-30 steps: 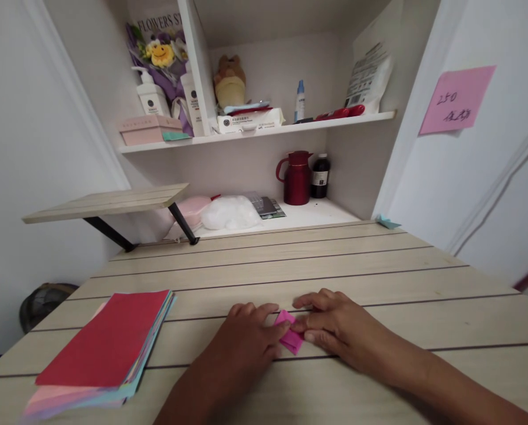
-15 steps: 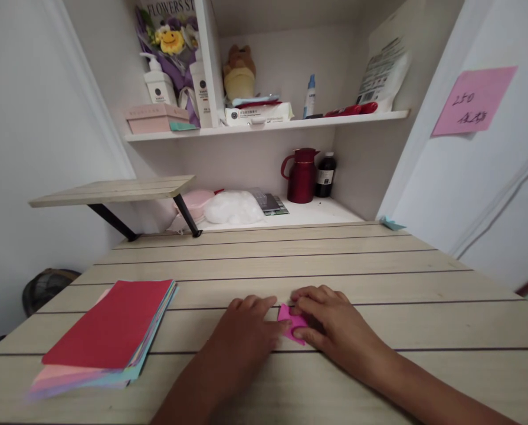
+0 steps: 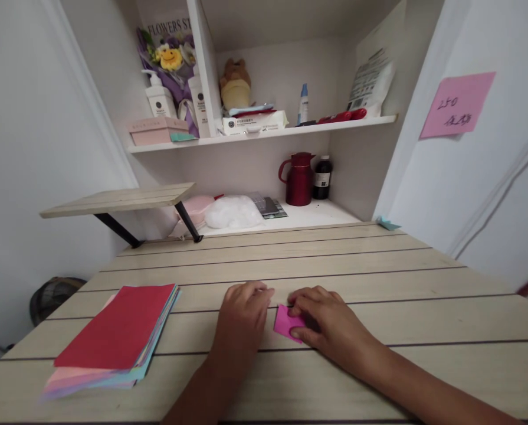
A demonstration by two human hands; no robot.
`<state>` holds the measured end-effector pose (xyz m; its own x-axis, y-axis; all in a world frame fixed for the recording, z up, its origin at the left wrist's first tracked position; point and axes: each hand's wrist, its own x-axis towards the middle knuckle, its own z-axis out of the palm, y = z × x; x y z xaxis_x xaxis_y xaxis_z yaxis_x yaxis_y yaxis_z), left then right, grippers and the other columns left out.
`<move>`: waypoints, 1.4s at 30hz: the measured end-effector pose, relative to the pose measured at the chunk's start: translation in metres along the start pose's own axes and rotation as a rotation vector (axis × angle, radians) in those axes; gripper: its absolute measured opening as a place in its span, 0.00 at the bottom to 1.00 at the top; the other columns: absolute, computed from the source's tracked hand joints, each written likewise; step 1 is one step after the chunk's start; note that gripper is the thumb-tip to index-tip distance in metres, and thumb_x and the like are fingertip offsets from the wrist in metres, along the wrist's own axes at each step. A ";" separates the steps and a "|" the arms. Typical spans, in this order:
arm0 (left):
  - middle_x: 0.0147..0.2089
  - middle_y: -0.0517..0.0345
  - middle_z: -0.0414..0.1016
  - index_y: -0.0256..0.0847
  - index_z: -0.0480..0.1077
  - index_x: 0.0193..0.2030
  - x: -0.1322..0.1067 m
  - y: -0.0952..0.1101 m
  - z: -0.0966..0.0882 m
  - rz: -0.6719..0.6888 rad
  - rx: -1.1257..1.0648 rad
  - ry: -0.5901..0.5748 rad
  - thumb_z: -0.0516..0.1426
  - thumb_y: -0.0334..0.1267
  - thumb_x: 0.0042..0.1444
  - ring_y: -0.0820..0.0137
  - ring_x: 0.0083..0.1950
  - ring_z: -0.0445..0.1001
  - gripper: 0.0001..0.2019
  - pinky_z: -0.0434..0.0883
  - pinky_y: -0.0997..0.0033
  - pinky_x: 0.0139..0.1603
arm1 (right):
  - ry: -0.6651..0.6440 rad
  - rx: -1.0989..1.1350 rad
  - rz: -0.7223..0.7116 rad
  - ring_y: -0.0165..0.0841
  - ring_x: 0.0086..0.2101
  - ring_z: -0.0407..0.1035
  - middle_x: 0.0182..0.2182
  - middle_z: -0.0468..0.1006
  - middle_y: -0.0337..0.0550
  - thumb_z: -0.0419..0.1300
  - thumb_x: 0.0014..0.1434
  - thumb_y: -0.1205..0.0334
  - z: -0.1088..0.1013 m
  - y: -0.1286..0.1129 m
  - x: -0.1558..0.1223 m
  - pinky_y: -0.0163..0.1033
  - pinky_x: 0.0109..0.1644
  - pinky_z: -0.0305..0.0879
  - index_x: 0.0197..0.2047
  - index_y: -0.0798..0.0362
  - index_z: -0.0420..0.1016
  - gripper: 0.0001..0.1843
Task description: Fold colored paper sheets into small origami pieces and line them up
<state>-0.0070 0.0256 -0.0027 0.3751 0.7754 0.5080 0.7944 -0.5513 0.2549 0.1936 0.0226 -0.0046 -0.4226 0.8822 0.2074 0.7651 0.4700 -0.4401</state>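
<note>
A small folded piece of bright pink paper lies on the wooden tabletop between my two hands. My right hand is closed on its right side, with thumb and fingers at the edge; that part of the paper is hidden under them. To the left of the paper, my left hand is apart from it, its fingers loosely bent and holding nothing that I can see. Its thumb is mostly out of sight.
On the left of the table lies a stack of coloured paper, red on top. A raised wooden shelf on black legs stands behind it. A small blue folded paper sits at the far right edge. A red jug stands behind the table.
My left hand has come off the pink paper and drawn slightly left and back. My right hand still holds the paper. The camera view has shifted a little.
</note>
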 end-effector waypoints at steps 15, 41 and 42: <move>0.44 0.61 0.79 0.48 0.74 0.43 0.002 0.005 -0.001 -0.167 -0.388 -0.287 0.59 0.30 0.53 0.66 0.46 0.73 0.12 0.65 0.64 0.51 | -0.169 0.083 -0.207 0.41 0.54 0.61 0.56 0.70 0.41 0.58 0.58 0.66 -0.020 0.022 -0.005 0.50 0.58 0.53 0.52 0.42 0.72 0.19; 0.44 0.61 0.77 0.46 0.72 0.45 0.002 -0.004 0.004 -0.119 -0.364 -0.287 0.60 0.30 0.51 0.66 0.46 0.72 0.14 0.64 0.64 0.51 | -0.045 0.066 -0.161 0.40 0.51 0.64 0.51 0.74 0.42 0.53 0.65 0.57 -0.002 0.019 0.005 0.50 0.56 0.57 0.48 0.43 0.73 0.11; 0.43 0.61 0.77 0.46 0.72 0.45 0.001 -0.004 0.007 -0.122 -0.375 -0.270 0.59 0.29 0.52 0.67 0.46 0.72 0.14 0.64 0.65 0.51 | -0.064 0.069 -0.176 0.41 0.52 0.63 0.53 0.72 0.42 0.55 0.63 0.55 -0.002 0.020 0.005 0.50 0.56 0.56 0.50 0.42 0.72 0.13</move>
<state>-0.0068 0.0312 -0.0086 0.4402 0.8662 0.2363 0.6317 -0.4858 0.6041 0.2080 0.0362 -0.0104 -0.5789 0.7818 0.2318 0.6421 0.6123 -0.4613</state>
